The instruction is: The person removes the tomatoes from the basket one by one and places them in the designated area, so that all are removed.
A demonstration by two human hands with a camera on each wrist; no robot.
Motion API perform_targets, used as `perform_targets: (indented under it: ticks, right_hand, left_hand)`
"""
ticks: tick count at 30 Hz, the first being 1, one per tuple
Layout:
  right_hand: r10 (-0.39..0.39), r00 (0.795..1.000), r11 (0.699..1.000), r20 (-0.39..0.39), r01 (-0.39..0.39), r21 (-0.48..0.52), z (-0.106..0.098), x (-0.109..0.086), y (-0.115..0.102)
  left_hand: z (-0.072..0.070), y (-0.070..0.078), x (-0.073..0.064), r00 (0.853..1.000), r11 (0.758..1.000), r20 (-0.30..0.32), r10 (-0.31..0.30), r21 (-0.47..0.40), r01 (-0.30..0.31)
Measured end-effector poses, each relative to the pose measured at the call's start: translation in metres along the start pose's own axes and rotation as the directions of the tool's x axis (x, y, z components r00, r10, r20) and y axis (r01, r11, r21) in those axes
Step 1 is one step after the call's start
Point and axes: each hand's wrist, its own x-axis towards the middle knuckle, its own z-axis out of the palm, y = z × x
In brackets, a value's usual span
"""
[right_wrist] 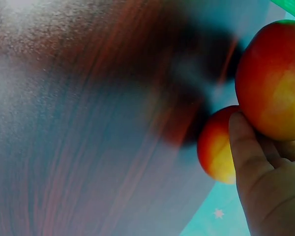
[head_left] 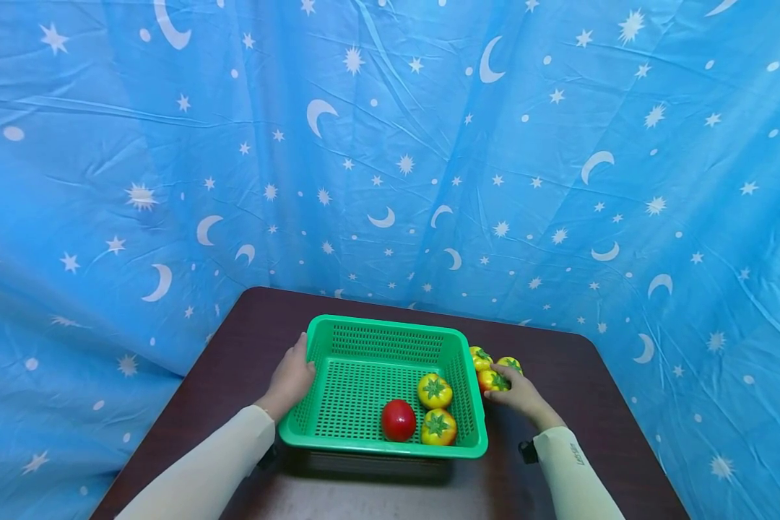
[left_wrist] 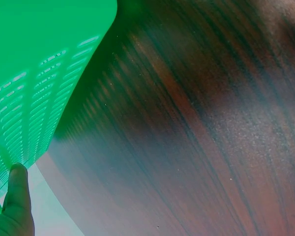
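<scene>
My left hand (head_left: 292,377) holds the left rim of a green plastic basket (head_left: 390,449). In the left wrist view one finger (left_wrist: 18,189) lies by the slotted basket wall (left_wrist: 44,83). Just outside the basket's right side, my right hand (head_left: 521,393) grips a yellow-and-red tomato (head_left: 492,380) with a green leafy top. The right wrist view has this tomato (right_wrist: 273,81) large, with the thumb (right_wrist: 246,147) along its lower edge. Two similar tomatoes, one (head_left: 479,357) by the basket and another (head_left: 510,364) farther right, lie beyond the fingers.
Inside the basket, towards its right front, are two yellow-and-red tomatoes (head_left: 435,391) (head_left: 438,427) and a glossy red round fruit (head_left: 399,420). The basket stands on a dark brown table (head_left: 572,390). A blue curtain (head_left: 390,180) with moons and stars hangs around the table's far side.
</scene>
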Motion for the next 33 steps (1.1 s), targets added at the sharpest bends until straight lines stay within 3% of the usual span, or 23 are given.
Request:
perform_targets:
  ticks: [12,33]
  right_hand:
    - [0.024,1.000,1.000,-0.006,-0.024,-0.014,0.010,0.000,0.002]
    - [-0.040,0.998,0.995,-0.053,0.035,-0.095,0.026,-0.001,-0.001]
  left_hand:
    - [0.000,-0.001,-0.001,1.000,1.000,0.009,-0.006,-0.014,0.006]
    - [0.000,0.001,-0.001,1.000,1.000,0.003,-0.010,-0.025,0.010]
